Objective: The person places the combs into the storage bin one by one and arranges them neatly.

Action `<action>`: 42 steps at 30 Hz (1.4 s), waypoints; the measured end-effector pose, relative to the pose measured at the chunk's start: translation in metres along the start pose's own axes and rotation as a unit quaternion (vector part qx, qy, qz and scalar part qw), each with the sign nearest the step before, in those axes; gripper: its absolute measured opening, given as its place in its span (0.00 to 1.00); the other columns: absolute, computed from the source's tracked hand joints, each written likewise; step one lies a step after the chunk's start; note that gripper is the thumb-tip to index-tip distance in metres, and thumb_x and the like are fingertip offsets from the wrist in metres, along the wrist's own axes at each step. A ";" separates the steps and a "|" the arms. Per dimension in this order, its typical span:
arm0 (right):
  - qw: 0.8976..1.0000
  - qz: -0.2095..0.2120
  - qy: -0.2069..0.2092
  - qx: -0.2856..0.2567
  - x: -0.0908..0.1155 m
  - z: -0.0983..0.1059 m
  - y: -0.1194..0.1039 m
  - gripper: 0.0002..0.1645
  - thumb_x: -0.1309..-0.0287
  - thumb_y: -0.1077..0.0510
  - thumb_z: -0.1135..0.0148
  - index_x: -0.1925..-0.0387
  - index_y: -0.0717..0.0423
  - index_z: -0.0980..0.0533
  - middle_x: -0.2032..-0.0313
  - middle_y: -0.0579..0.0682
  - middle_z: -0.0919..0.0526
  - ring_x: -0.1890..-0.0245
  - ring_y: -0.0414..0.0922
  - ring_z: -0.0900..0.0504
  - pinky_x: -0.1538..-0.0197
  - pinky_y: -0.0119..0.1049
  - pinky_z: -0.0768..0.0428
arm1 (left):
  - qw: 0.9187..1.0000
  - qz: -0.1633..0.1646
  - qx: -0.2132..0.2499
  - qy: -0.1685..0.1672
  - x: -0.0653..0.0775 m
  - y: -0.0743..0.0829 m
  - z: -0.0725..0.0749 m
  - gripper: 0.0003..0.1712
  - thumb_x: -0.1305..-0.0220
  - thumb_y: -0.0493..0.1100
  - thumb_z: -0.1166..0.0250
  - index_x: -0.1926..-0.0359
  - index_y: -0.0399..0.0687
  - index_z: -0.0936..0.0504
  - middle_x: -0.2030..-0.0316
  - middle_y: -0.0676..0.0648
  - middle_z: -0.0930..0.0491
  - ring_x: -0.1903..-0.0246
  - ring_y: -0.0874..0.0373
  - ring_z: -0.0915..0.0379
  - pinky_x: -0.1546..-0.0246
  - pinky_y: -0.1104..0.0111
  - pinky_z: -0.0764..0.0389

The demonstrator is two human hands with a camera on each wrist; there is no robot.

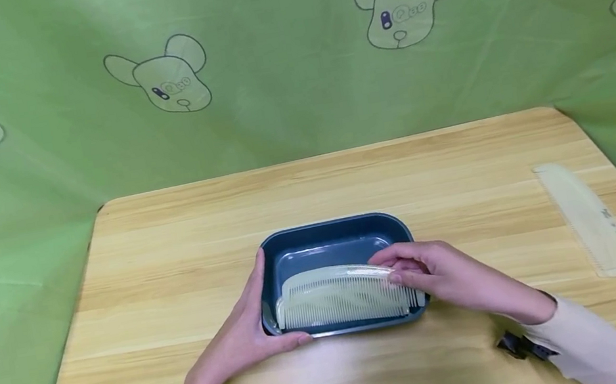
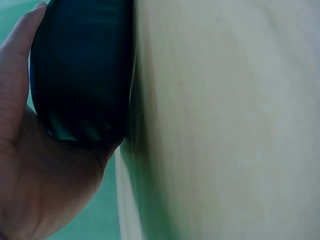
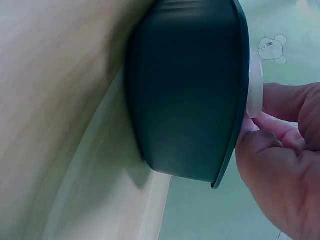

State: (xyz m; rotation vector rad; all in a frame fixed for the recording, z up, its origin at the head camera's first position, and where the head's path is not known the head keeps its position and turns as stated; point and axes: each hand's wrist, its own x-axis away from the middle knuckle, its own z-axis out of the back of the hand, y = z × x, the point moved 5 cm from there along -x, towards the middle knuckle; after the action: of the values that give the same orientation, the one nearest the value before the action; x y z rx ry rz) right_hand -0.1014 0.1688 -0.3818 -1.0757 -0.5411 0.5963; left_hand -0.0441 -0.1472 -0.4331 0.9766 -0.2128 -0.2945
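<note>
In the head view a dark blue rectangular tray (image 1: 320, 233) stands on the table. My left hand (image 1: 240, 335) grips its left end, with the thumb along the front rim and the fingers up the left side. Two pale, translucent combs overlap in the front half of the tray, teeth toward me. My right hand (image 1: 427, 270) pinches the curved back of the upper comb (image 1: 320, 276) near its right end, between thumb and fingers. The right wrist view shows a comb's pale edge (image 3: 255, 90) just past the tray's rim, at the fingertips.
Another pale comb (image 1: 587, 223) lies on the wooden table (image 1: 171, 239) at the right, its back facing right. A green cloth (image 1: 295, 107) with printed animal heads hangs behind the table and along its sides.
</note>
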 end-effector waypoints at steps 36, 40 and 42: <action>0.981 0.057 -0.010 0.186 -0.014 -0.029 -0.015 0.13 0.20 0.66 0.41 0.41 0.55 0.19 0.49 0.42 0.15 0.51 0.41 0.19 0.46 0.45 0.15 | 1.000 0.013 0.016 -0.004 0.000 0.000 0.000 0.85 0.45 0.64 0.14 0.11 0.63 0.72 0.12 0.49 0.65 0.16 0.46 0.60 0.21 0.41 0.45; 0.978 0.055 -0.012 0.200 -0.013 -0.031 -0.016 0.16 0.20 0.68 0.42 0.39 0.54 0.19 0.45 0.43 0.15 0.45 0.44 0.18 0.40 0.51 0.16 | 1.000 0.014 0.014 -0.004 0.001 0.000 0.000 0.85 0.46 0.64 0.14 0.11 0.62 0.72 0.12 0.50 0.65 0.15 0.46 0.60 0.21 0.41 0.45; 0.978 0.057 -0.010 0.202 -0.013 -0.032 -0.016 0.16 0.20 0.68 0.42 0.39 0.55 0.19 0.45 0.44 0.15 0.44 0.44 0.18 0.40 0.52 0.16 | 1.000 0.014 0.014 -0.004 0.001 0.000 0.001 0.85 0.46 0.64 0.14 0.11 0.62 0.72 0.12 0.50 0.65 0.15 0.46 0.60 0.21 0.40 0.46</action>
State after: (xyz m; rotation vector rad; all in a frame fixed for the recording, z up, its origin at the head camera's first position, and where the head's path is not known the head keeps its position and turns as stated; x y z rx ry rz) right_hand -0.0862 0.1333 -0.3806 -0.7175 -0.3546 0.7804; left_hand -0.0431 -0.1482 -0.4328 1.0003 -0.2394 -0.2701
